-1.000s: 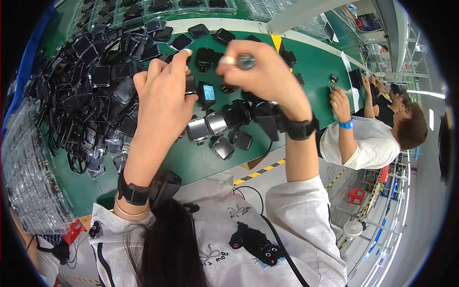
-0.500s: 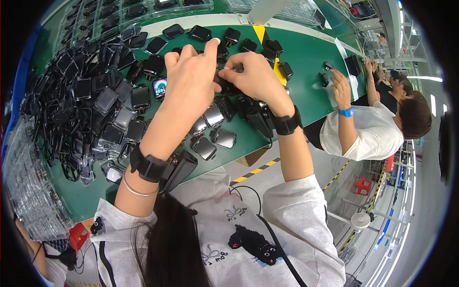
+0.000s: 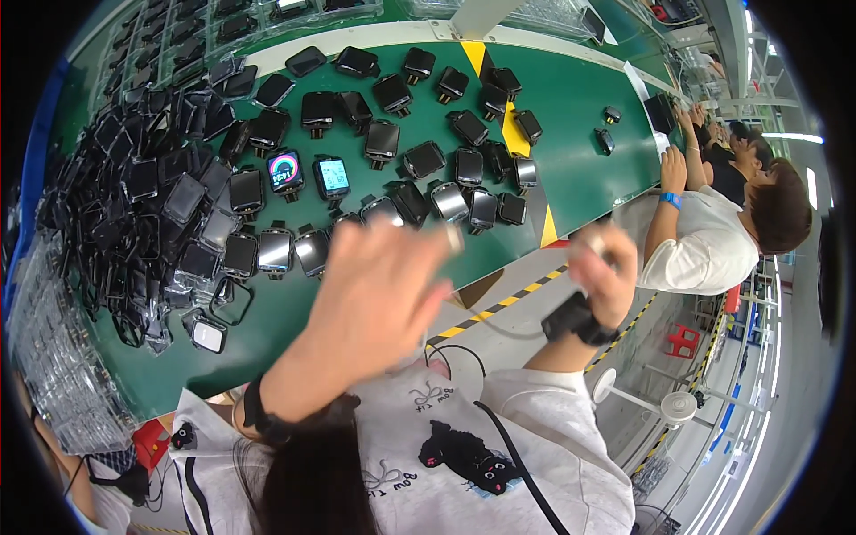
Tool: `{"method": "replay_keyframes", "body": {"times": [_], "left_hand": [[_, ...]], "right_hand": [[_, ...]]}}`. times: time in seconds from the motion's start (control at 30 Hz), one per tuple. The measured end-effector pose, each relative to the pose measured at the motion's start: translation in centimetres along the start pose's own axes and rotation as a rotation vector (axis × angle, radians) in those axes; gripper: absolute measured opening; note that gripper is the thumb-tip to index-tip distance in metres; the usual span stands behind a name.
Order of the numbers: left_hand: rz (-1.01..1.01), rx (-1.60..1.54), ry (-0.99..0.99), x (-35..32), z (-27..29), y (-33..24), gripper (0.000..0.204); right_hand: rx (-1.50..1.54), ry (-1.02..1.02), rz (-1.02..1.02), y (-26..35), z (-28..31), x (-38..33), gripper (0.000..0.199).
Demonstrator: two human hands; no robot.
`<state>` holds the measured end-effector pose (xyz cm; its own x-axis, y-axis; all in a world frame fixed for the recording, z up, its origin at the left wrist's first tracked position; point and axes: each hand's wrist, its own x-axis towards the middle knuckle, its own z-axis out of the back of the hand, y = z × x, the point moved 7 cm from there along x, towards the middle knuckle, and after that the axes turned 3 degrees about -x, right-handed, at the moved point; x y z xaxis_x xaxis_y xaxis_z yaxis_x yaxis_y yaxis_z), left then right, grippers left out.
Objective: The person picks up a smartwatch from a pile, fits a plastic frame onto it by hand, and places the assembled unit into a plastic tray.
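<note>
My left hand (image 3: 383,294) is blurred, raised over the near edge of the green table (image 3: 580,116), with a black band on its wrist. A small pale thing shows at its fingertips, too blurred to name. My right hand (image 3: 602,267) is curled into a fist off the table's edge, above a black wrist watch. Many black smartwatch bodies (image 3: 383,138) lie spread over the table beyond both hands. Two of them, one (image 3: 285,169) and another (image 3: 332,176), have lit screens. Neither hand touches the watches.
A heap of black watch bodies in clear wrappers (image 3: 134,205) covers the table's left side. Clear trays (image 3: 53,374) stand at the far left. Co-workers (image 3: 713,241) sit along the table to the right. Yellow-black tape (image 3: 499,299) marks the table edge.
Both hands have pulled back from the watches in the table's middle toward my body. The right hand has swung off the table's edge to the right.
</note>
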<state>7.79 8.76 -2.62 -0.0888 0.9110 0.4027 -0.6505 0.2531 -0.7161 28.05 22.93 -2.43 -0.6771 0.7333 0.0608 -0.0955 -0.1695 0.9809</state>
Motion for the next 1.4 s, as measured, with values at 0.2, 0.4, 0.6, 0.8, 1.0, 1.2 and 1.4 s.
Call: {"method": "replay_keyframes", "body": {"times": [0.2,0.4,0.6,0.8,1.0,1.2,1.4], "left_hand": [[-0.341,-0.146,-0.018,-6.8,1.0,-1.8,0.010],[-0.066,-0.029,-0.333,-9.2,6.7,2.0,0.007],[0.172,0.047,-0.470,-10.6,8.1,3.6,0.007],[0.330,0.035,-0.530,-10.0,9.4,6.1,0.018],[0.369,0.178,-0.346,-9.3,9.8,6.3,0.046],[0.389,0.003,-0.269,-7.6,8.8,7.4,0.067],[0.375,0.027,-0.234,-7.4,10.9,7.4,0.071]], "right_hand": [[0.728,-0.640,-0.636,-34.5,7.9,-13.0,0.021],[0.667,-0.817,-0.883,-45.6,1.9,-13.7,0.025],[0.076,-0.729,-0.791,-54.3,9.2,-15.2,0.023],[-0.686,-0.718,-0.608,-55.2,16.4,-20.8,0.020],[0.015,-1.100,-0.324,-28.7,8.0,-12.3,0.017],[-0.339,-0.827,0.180,-4.8,-0.4,-5.4,0.015],[-0.686,-0.062,0.289,4.5,-16.1,1.6,0.018]]}}
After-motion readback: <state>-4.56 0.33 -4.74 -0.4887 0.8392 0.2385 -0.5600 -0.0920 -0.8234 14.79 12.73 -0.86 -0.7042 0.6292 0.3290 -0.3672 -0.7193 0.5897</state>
